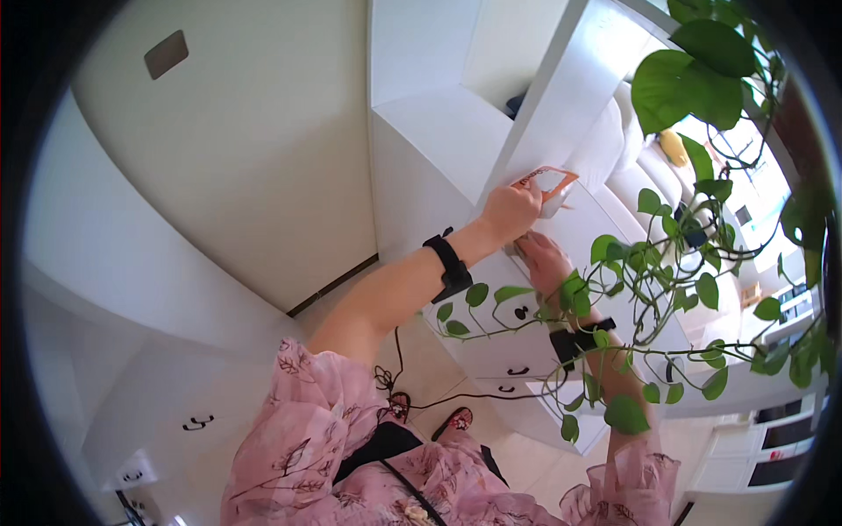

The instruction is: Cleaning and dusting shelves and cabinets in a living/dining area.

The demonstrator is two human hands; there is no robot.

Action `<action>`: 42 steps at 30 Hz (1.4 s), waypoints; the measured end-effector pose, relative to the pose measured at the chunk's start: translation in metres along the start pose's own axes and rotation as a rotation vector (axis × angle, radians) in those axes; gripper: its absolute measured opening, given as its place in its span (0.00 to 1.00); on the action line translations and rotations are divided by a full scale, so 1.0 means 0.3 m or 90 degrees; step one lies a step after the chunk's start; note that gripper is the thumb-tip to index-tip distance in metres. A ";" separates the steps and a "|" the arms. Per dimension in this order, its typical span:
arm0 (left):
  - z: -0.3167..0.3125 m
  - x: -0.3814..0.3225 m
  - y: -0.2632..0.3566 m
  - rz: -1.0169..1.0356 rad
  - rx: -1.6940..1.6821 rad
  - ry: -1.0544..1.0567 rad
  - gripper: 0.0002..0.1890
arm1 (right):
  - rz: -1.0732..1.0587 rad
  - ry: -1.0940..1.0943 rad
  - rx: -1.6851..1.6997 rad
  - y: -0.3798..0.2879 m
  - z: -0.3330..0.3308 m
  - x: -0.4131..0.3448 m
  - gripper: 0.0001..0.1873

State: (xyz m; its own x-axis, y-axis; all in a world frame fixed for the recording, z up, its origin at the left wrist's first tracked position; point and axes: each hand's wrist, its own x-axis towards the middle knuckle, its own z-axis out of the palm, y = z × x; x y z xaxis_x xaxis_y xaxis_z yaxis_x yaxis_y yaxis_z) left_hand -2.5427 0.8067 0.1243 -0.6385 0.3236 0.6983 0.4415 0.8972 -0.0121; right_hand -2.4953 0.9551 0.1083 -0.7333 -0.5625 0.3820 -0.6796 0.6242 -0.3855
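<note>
My left hand point(513, 209) is closed on an orange-and-white item point(554, 183), possibly a packet, which bears writing. It lies over the white surface beside an upright white panel point(539, 98). Just below, my right hand point(547, 258) reaches the top edge of a white cabinet with dark handles point(493, 329). Its fingertips meet near my left hand, and whether they hold something small is unclear. Black straps circle both wrists. Green leaves of a trailing plant point(628, 276) hang in front of my right forearm and partly hide it.
A dark cable point(460, 396) runs from the right wrist area down past my feet. More white cabinetry point(164, 394) stands on the left, below a pale wall point(263, 131) with a switch plate point(166, 54). Pale sofas point(648, 174) with a yellow cushion point(673, 147) are beyond the panel.
</note>
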 end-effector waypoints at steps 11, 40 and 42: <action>0.044 0.064 -0.062 0.224 -0.036 -0.431 0.25 | 0.275 0.105 -0.197 -0.046 -0.348 -0.817 0.21; 0.047 0.100 0.047 0.115 -0.107 -0.175 0.12 | 0.294 0.195 -0.016 -0.149 -0.197 -0.668 0.15; -0.029 0.109 0.124 0.113 -0.155 -0.194 0.11 | 0.064 0.148 -0.307 -0.135 -0.219 -0.685 0.18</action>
State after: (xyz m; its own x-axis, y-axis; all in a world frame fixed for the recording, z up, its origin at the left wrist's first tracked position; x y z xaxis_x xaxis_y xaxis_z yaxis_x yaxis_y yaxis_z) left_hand -2.5415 0.8481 0.1528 -0.6804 0.5734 0.4564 0.6737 0.7345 0.0814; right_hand -2.3156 1.0810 0.1007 -0.7332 -0.3868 0.5593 -0.4796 0.8772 -0.0220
